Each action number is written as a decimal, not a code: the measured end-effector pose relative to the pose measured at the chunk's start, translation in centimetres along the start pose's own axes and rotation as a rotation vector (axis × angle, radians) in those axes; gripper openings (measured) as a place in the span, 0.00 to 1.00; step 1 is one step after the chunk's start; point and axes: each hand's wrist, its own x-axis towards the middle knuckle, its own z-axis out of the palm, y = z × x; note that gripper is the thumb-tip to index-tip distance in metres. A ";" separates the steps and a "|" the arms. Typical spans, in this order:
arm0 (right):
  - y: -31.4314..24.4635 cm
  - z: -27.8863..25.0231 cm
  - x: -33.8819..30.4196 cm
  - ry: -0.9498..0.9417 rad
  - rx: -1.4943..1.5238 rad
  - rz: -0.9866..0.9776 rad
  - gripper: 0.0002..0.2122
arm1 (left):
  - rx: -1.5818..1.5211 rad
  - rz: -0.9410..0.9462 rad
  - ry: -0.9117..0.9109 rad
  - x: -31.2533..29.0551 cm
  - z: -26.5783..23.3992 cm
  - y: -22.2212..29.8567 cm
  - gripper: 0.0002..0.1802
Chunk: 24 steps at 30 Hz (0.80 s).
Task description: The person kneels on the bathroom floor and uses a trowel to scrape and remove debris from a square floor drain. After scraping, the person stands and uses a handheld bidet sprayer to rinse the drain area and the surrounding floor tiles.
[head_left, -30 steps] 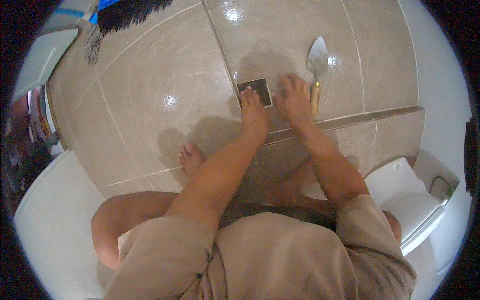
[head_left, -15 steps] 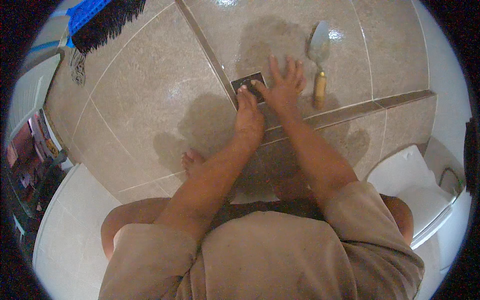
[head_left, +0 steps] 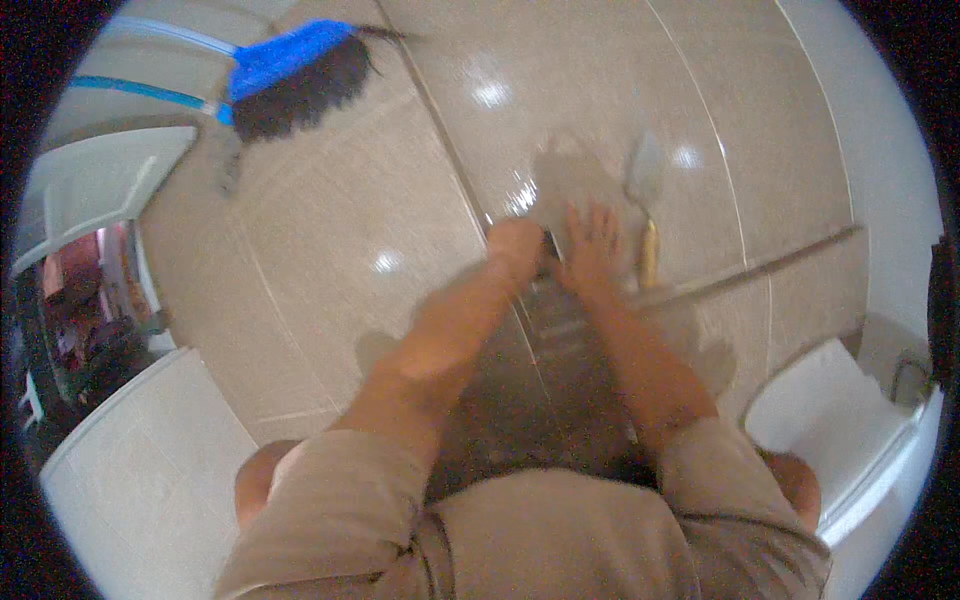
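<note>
My left hand [head_left: 515, 247] is curled into a fist shape over a small dark square plate [head_left: 548, 252] set at the tile joint in the floor. It covers most of that plate, and whatever its fingers hold is hidden. Just to the right, my right hand [head_left: 593, 252] lies flat on the tiles with its fingers spread, the thumb side beside the plate. A trowel [head_left: 648, 180] with a grey blade and a yellow wooden handle rests on the floor to the right of that hand. Motion blurs the picture somewhat.
A blue broom [head_left: 300, 70] with dark bristles is at the upper left, near a second light-blue handle [head_left: 145, 92]. A raised tile ledge [head_left: 760, 262] runs to the right. A white toilet [head_left: 830, 430] stands at the lower right, and a white panel [head_left: 150, 420] at the left.
My left hand has gone from outstretched fingers on the dark plate to a curled shape over it. My right hand stays spread beside it. The whole view has shifted, showing more of the broom.
</note>
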 end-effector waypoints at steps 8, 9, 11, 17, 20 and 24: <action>-1.3 -0.7 -2.4 0.044 -0.031 0.029 0.52 | 0.050 -0.002 -0.001 2.9 2.1 -1.1 0.10; -1.3 -1.0 -2.3 0.042 -0.010 0.044 0.54 | 0.071 0.023 0.007 3.0 2.4 -1.0 0.10; -1.5 -1.0 -2.1 0.050 0.011 0.066 0.55 | 0.085 0.065 0.022 3.2 2.6 -0.9 0.09; -1.7 1.1 -1.5 0.123 -0.122 0.028 0.50 | -0.034 0.224 0.071 2.5 2.9 -2.1 0.09; -2.6 1.2 -1.5 0.176 -0.092 0.029 0.50 | -0.117 0.209 0.065 3.5 4.9 -2.2 0.09; -2.4 1.1 -1.6 0.137 -0.101 0.058 0.50 | -0.149 0.206 -0.030 3.3 3.7 -2.1 0.09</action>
